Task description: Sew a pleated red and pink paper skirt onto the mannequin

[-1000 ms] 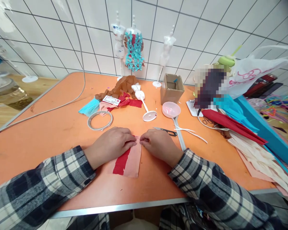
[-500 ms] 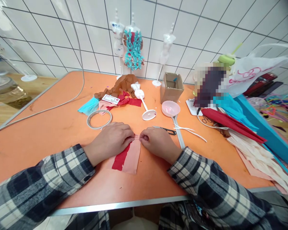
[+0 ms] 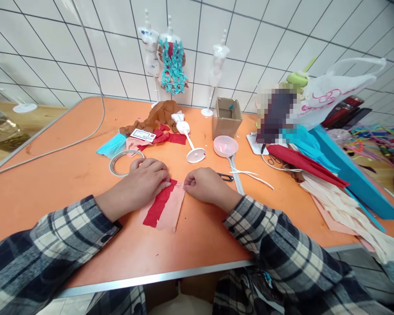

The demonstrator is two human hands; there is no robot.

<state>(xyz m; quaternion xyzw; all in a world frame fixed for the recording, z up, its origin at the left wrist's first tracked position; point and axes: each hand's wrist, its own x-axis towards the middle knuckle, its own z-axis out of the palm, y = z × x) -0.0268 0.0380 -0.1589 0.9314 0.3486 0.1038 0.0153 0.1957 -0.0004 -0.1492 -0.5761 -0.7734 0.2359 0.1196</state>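
Observation:
A pink crepe-paper piece [image 3: 171, 211] lies flat on the orange table [image 3: 68, 183], with a red crepe strip [image 3: 159, 202] on top of it. My left hand [image 3: 143, 178] rests palm down on the left part of the paper, fingers pressed on the red strip's upper end. My right hand [image 3: 202, 185] is curled into a pinch at the paper's top right edge, and a thin strip seems to run from its fingertips to my left hand. A roll of tape [image 3: 121, 161] lies just behind my left hand. Small black snips [image 3: 226, 177] lie beside my right hand.
Behind the hands are scraps of red, brown and teal paper [image 3: 157, 127], a fallen white mannequin stand [image 3: 188, 141], a cardboard box [image 3: 226, 117] and a pink funnel [image 3: 225, 146]. Three small mannequins [image 3: 171, 61] stand by the tiled wall. Paper sheets [image 3: 318, 170] pile up at right.
The view has shifted, so everything sits further left in frame. My left hand has drawn back to the left, uncovering more of the red strip. My right hand still pinches the paper's top edge.

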